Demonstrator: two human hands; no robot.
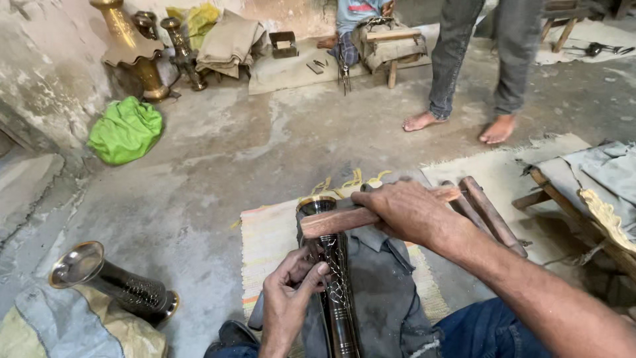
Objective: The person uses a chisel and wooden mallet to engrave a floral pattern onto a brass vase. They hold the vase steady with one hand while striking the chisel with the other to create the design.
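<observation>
Two hands work a tall engraved dark metal vase (334,278).
Left hand (288,295) pinches its stem at 6 o'clock; right hand (404,209) wraps, seemingly tightly, around a reddish wooden stick (338,220) across its rim.

Left hand (290,290): low, palm down, fingers (317,270) curled in a grip. Right hand (404,211): higher, forearm reaching in from lower right, fingers closed in a grip.

Soft even daylight, faint shadows, mild glare on polished metal, sharp focus, wide-angle bending at edges
</observation>
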